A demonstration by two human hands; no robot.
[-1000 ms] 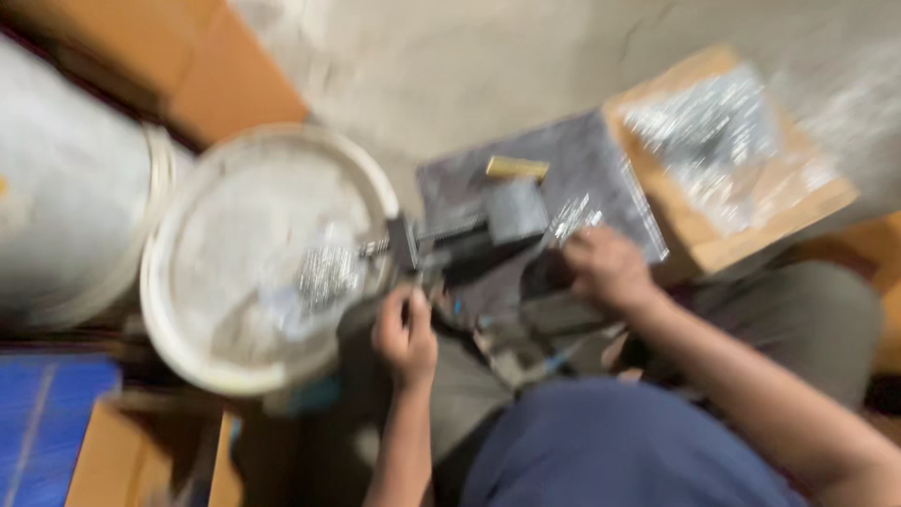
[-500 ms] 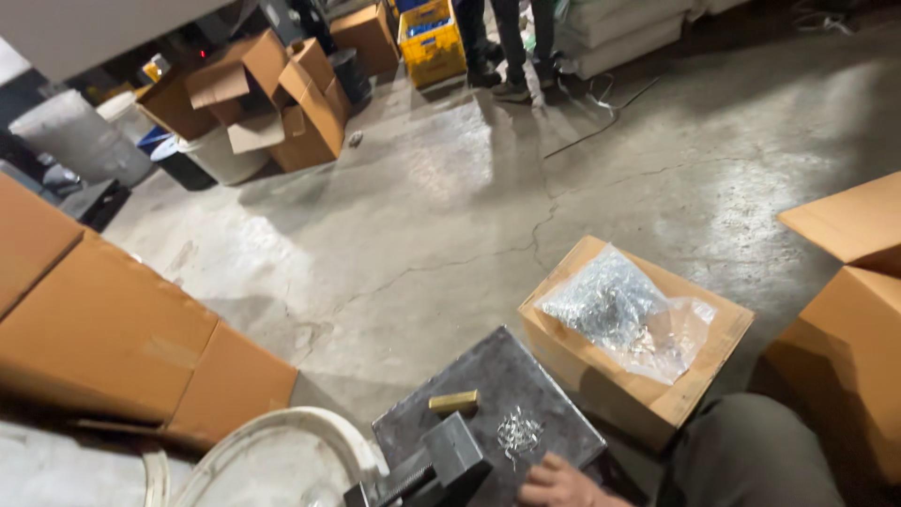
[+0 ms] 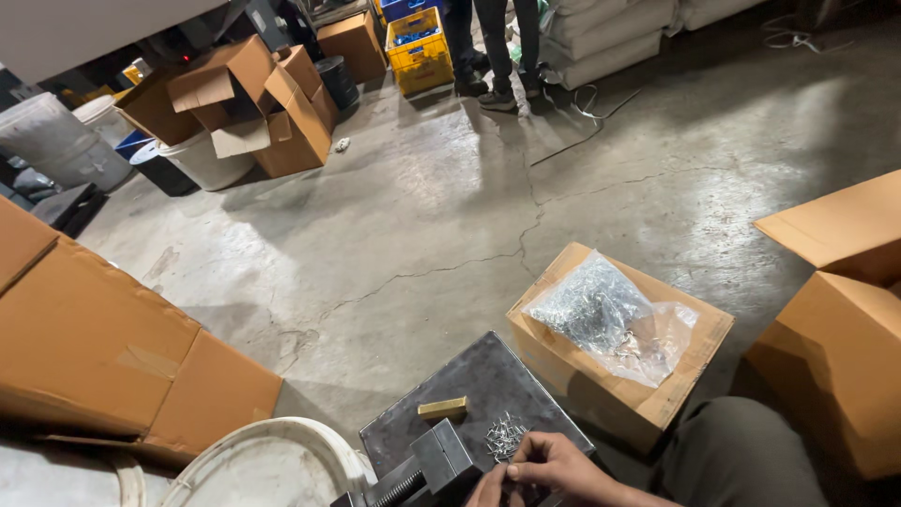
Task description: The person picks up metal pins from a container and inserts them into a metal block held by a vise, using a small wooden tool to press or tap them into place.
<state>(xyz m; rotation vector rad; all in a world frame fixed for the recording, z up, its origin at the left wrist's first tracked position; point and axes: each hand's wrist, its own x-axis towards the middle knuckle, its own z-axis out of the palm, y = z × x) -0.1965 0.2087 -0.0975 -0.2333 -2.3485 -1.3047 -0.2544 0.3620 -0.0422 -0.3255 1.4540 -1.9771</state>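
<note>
My right hand (image 3: 563,467) rests at the near edge of a dark metal plate (image 3: 488,371), fingers pinched together on what looks like a small metal piece. A little pile of small shiny metal pieces (image 3: 507,436) lies just beyond the fingertips. Fingertips that may be my left hand (image 3: 483,488) barely show at the bottom edge, touching the right hand. A grey metal vise-like block (image 3: 441,458) stands left of the hands. A short brass bar (image 3: 443,407) lies on the plate behind it.
An open cardboard box (image 3: 657,399) holding a clear bag of metal pieces (image 3: 605,319) stands to the right. A white bucket rim (image 3: 272,446) is at lower left. Cardboard boxes (image 3: 103,347) flank both sides. A person's legs (image 3: 497,47) stand far off by a yellow crate (image 3: 419,42).
The view has lifted from straight down on the bucket and plate to the floor ahead. My left hand has dropped almost out of view; my right hand stays on the plate.
</note>
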